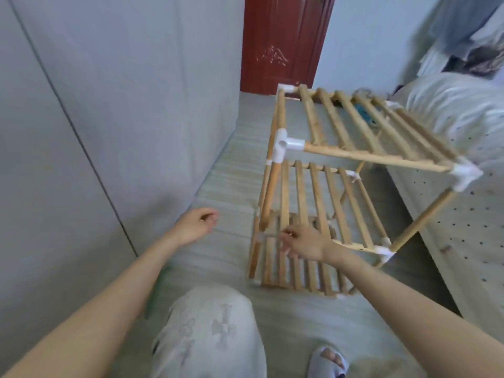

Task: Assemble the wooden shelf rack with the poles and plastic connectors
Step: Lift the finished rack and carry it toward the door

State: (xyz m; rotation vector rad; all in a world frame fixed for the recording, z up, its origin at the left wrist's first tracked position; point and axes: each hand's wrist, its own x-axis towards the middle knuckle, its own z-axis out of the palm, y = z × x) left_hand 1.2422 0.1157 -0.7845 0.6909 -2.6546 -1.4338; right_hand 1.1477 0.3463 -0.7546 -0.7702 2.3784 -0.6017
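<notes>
Our three-tier slatted wooden shelf rack (pixel 341 170) with white plastic corner connectors (pixel 283 144) stands on the pale striped floor (pixel 223 192) near the bed, seemingly almost assembled. Our right hand (pixel 305 242) reaches its lowest slats, grip loose; our left hand (pixel 197 223) hangs loosely curled, holding nothing.

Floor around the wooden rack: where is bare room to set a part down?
Bare floor lies between the grey wall panel and the wooden rack, running up to the red door. More lies nearer, between the knee and the rack's bottom shelf. Right of the rack it is crowded against the bed.
</notes>
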